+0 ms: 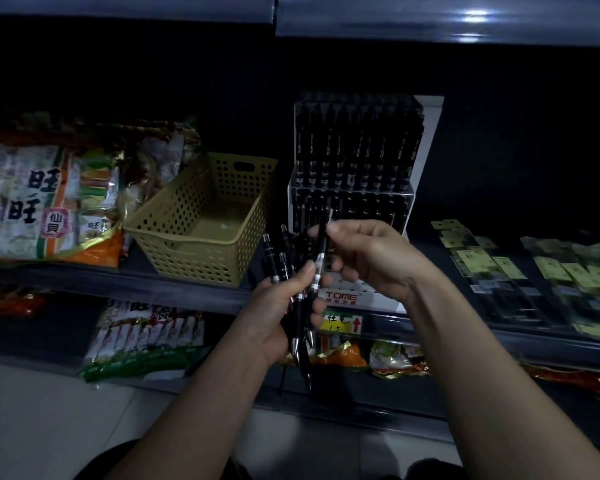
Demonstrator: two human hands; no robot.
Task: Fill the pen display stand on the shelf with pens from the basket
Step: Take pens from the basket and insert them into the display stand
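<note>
one basket (194, 266), one pen stand (430, 133)

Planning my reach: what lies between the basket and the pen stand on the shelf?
Head view: only a narrow bare strip of dark shelf between basket and pen stand; nothing stands there.

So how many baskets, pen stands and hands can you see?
basket: 1
pen stand: 1
hands: 2, the left hand holding a bunch of pens, the right hand pinching one pen
Total: 4
</note>
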